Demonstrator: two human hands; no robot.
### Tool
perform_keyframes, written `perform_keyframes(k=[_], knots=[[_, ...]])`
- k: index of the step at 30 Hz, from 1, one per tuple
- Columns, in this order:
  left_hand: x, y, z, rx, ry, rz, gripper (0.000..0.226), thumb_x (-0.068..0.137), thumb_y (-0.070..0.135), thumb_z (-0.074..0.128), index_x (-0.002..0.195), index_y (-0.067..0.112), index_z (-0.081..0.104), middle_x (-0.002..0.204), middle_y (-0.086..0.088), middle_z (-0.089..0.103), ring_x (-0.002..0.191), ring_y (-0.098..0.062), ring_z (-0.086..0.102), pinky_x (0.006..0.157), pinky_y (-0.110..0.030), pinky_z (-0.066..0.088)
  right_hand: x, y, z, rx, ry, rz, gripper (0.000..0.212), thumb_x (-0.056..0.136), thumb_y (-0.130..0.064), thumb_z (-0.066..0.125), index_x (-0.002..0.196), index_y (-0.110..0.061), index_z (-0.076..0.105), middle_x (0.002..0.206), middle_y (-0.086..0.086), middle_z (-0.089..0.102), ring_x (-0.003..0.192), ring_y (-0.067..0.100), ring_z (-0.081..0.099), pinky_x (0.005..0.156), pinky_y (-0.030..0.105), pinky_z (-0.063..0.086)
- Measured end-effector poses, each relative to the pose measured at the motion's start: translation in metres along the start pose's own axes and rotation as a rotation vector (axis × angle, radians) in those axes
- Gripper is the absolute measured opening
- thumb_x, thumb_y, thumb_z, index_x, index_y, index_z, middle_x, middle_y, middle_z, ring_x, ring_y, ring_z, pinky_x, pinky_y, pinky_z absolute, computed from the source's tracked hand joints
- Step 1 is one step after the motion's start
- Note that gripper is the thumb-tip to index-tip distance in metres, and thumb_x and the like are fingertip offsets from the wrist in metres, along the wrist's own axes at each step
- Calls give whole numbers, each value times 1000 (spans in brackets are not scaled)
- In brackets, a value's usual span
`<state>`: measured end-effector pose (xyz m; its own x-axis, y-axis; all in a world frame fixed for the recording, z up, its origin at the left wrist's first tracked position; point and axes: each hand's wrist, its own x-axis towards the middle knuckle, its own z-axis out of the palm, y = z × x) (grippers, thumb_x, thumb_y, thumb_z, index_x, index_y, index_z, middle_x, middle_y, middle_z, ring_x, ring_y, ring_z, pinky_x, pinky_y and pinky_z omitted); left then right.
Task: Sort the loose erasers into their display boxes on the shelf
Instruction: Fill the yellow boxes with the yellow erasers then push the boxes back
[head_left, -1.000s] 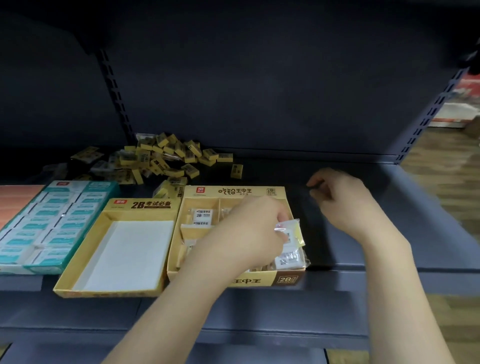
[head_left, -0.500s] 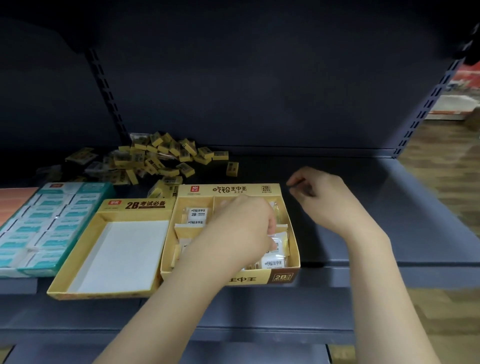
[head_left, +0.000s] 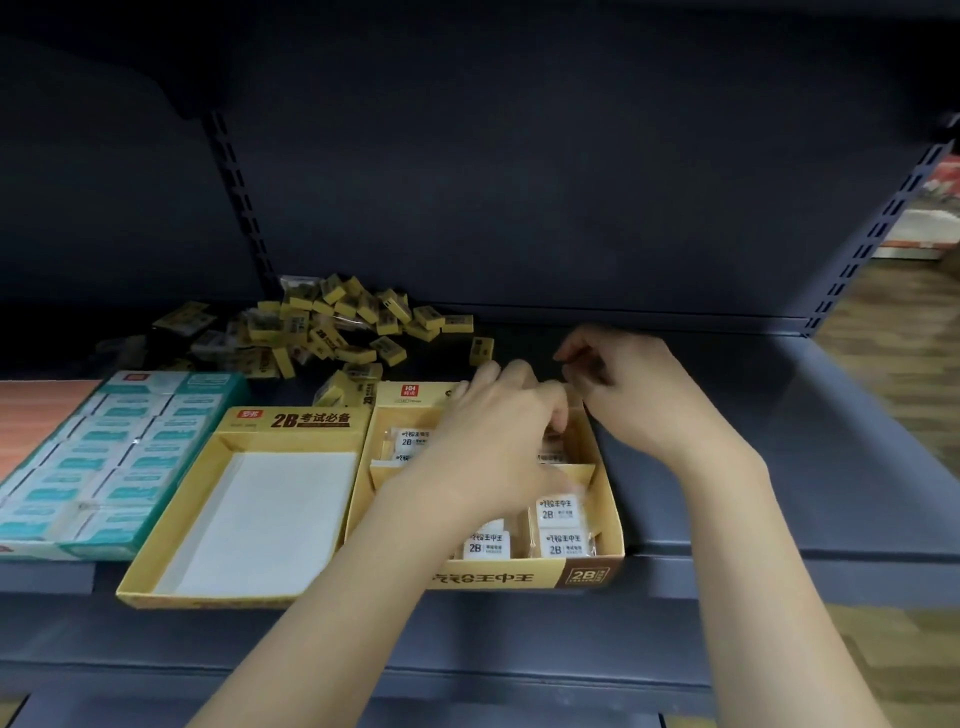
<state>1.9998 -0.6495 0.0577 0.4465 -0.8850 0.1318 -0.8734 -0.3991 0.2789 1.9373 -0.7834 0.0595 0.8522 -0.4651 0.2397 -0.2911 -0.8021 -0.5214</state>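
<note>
Our hands meet over the divided yellow display box (head_left: 582, 574) that sits at the front edge of the shelf (head_left: 779, 493). Our left hand (head_left: 498, 431) reaches in over the box's rear compartments with its fingers curled downward; motion blur hides the fingertips, so we cannot tell whether they pinch an eraser. Our right hand (head_left: 628, 395) hovers just past the box's back right corner, fingers bent loosely with thumb and forefinger drawn close together, and we cannot tell whether anything is held there. In the front compartments of the box lie white wrapped erasers (head_left: 561, 525) marked 2B, packed side by side; more of them show in the rear left compartment beside our left wrist. Touching this box on its left stands an open yellow 2B box (head_left: 291, 421) with a bare white floor, also at the shelf's front edge. Left of that lies a teal box (head_left: 156, 499) filled with rows of teal-labelled erasers, and an orange box (head_left: 36, 415) shows at the far left. Farther back, toward the rear left of the shelf, the loose yellow erasers (head_left: 332, 327) lie in a scattered heap, one yellow eraser (head_left: 481, 349) standing apart to the right of it.
</note>
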Motion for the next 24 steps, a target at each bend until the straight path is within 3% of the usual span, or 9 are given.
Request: perform_keyframes(k=[7,13,17,24], knots=[[4,-52,-23,48,176,-164,27,88,41,55,111,27,58,119,3,56,115,-23,45,94,-36,36,22,-36,9,-7,-59,-182,19,93,-16,51,108,-22,60,105,-7,62,96,13,56,79,28,45],[-2,-110,-42,98,179,-235,26,91,36,53,114,25,57,118,1,60,109,-23,51,84,-30,38,45,-62,33,-67,-118,-268,19,94,-16,51,110,-21,60,113,-6,62,104,13,57,88,32,47],[-16,-156,-53,188,173,-315,30,91,33,52,120,24,54,126,-1,53,118,-26,44,88,-32,35,72,-76,53,-233,-167,-366,26,96,-22,48,121,-25,53,128,-3,54,114,19,51,92,35,44],[-49,-217,-64,217,173,-453,36,89,34,50,124,25,51,131,1,51,121,-28,44,96,-40,37,137,-93,90,-576,-224,-587,50,92,-13,49,140,-26,41,148,-6,35,135,18,30,106,37,34]])
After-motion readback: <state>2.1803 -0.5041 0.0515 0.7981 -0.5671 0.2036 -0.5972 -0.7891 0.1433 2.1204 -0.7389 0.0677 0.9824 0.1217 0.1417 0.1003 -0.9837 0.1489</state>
